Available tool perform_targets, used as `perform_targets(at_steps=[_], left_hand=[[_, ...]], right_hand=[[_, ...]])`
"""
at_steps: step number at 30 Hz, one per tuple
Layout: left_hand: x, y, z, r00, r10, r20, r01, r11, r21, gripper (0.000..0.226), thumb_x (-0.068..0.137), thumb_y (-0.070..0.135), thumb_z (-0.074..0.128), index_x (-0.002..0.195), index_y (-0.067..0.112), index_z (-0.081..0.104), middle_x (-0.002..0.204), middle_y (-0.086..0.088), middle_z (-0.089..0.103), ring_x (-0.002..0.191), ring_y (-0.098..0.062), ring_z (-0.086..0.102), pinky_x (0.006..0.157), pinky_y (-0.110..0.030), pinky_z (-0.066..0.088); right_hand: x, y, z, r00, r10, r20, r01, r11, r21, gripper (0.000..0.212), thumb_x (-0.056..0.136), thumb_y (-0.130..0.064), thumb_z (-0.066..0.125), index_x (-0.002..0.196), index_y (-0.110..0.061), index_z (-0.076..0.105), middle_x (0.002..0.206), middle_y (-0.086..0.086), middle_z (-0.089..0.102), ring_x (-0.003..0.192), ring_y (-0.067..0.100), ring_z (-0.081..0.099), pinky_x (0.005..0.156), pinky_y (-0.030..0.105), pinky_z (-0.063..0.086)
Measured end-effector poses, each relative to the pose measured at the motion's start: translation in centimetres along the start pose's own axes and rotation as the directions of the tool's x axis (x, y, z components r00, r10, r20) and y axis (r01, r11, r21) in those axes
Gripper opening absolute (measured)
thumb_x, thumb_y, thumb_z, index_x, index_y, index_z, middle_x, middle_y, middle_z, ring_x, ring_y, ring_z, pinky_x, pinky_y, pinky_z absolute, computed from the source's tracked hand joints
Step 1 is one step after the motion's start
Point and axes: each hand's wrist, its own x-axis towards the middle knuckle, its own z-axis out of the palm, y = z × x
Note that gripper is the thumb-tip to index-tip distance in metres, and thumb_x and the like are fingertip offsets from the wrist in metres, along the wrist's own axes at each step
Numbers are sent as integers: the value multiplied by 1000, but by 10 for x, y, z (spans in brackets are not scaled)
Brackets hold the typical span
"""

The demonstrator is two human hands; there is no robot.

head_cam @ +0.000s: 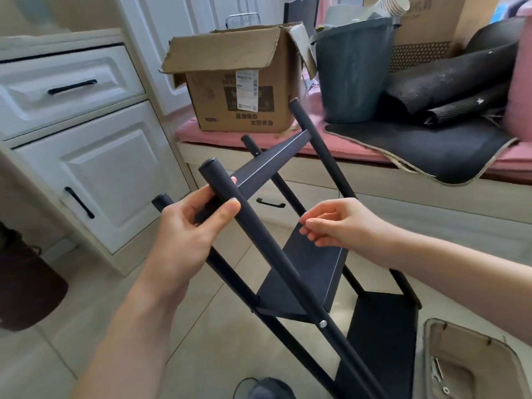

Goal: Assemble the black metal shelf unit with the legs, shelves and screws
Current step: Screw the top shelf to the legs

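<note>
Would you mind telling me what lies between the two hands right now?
In the head view, the near black leg crosses diagonally between the left hand, which holds it, and the right hand.

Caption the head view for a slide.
Left hand grips a leg of the tilted shelf unit while the right hand hovers above the middle shelf.

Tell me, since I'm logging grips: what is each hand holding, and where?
The left hand grips the nearest black leg near its top end. The right hand holds nothing visible, its fingers loosely curled.
</note>
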Motion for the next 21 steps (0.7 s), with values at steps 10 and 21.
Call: perform_targets(at_steps=[10, 21], left_hand=[[-1, -94, -73, 971, -180, -154, 147, 967, -206, 48, 81, 28, 63, 127, 15, 66, 126, 1, 71, 123, -10, 62, 117, -37, 37], [-44, -210, -97, 869, -437, -234, 282, 824, -491, 79, 45, 57, 96, 114, 24, 77, 126, -3, 71, 124, -15, 63, 110, -36, 44]], right_hand=[[70, 63, 97, 989, -84, 121, 107, 975, -196, 6, 91, -12, 67, 96, -14, 71, 86, 0, 75, 78, 9, 71, 74, 25, 59], [111, 123, 142, 960, 87, 265, 8, 941, -339, 10, 92, -14, 65, 99, -16, 73, 91, -4, 74, 85, 9, 70, 74, 21, 58]])
